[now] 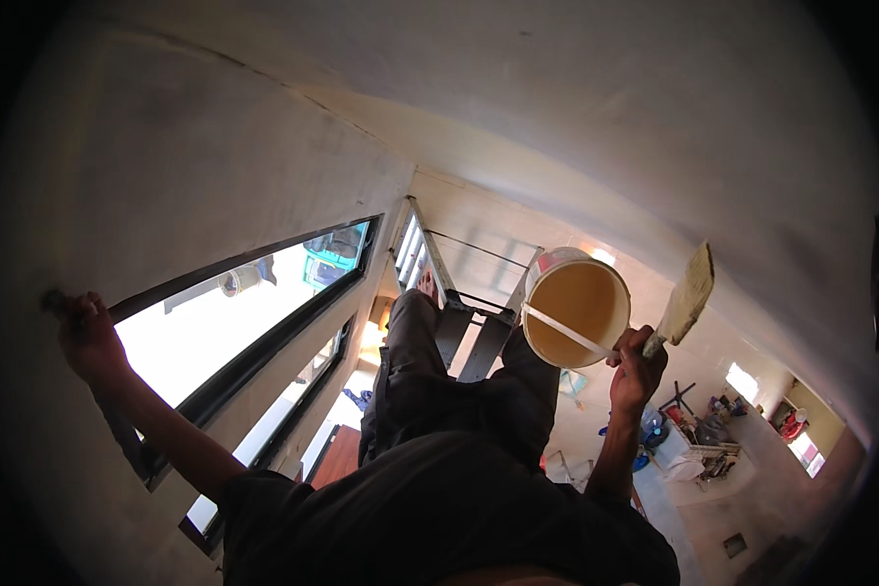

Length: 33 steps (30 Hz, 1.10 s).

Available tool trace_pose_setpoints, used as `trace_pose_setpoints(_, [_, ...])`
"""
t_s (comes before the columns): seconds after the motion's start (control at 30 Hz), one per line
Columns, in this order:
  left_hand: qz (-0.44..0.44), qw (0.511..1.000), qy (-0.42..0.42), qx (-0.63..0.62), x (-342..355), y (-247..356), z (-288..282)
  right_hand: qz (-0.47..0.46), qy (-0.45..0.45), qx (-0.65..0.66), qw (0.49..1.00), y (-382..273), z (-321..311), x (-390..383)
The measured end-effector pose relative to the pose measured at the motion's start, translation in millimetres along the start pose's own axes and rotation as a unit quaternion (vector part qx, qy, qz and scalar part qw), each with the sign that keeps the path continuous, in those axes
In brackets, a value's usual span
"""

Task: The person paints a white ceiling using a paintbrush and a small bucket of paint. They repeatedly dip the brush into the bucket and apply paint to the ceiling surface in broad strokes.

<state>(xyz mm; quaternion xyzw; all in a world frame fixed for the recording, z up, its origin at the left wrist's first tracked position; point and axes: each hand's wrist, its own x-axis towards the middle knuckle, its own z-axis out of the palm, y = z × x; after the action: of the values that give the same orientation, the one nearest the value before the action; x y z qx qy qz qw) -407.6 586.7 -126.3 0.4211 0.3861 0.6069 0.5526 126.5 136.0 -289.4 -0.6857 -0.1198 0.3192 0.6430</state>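
My left hand (90, 337) is raised at the far left, against the pale wall. Its fingers are closed round a small dark thing (55, 301) too shadowed to name. At the right, my right hand (638, 371) grips a wide brush (689, 296) with pale, coated bristles pointing up and away from me. The same hand also has the white handle (568, 330) of a bucket (586, 293) at its fingers. That bucket hangs tilted over my leg, its mouth facing me and its inside yellowish-tan. How much it contains is unclear.
A ladder (475, 337) stands beneath me, with my bare foot (427, 285) by its rail. Along the left wall run dark-framed windows (254, 342). A sloping ceiling (596, 107) is close overhead. Far below at right, a cluttered white table (689, 454) stands on the floor.
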Motion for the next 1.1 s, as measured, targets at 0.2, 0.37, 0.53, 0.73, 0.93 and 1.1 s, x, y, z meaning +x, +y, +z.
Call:
trace_pose_setpoints(0.2, [0.278,0.736,0.039,0.617,5,12,-21,-0.006,-0.06,-0.035,0.998,57,7,20])
trace_pose_setpoints(0.37, [0.263,0.814,0.047,0.516,11,14,-25,0.019,-0.087,-0.095,0.991,102,15,37])
trace_pose_setpoints(0.53, [0.268,0.838,0.048,0.473,27,13,-31,-0.004,-0.103,-0.069,0.992,150,17,61])
trace_pose_setpoints(0.73, [0.281,0.87,0.041,0.403,36,12,-31,0.019,-0.131,-0.077,0.988,174,27,71])
trace_pose_setpoints(0.93, [0.278,0.913,0.03,0.296,47,10,-39,-0.034,-0.154,-0.157,0.975,191,33,80])
trace_pose_setpoints(1.1, [0.26,0.947,0.009,0.187,46,0,-43,-0.06,-0.174,-0.158,0.97,188,34,81])
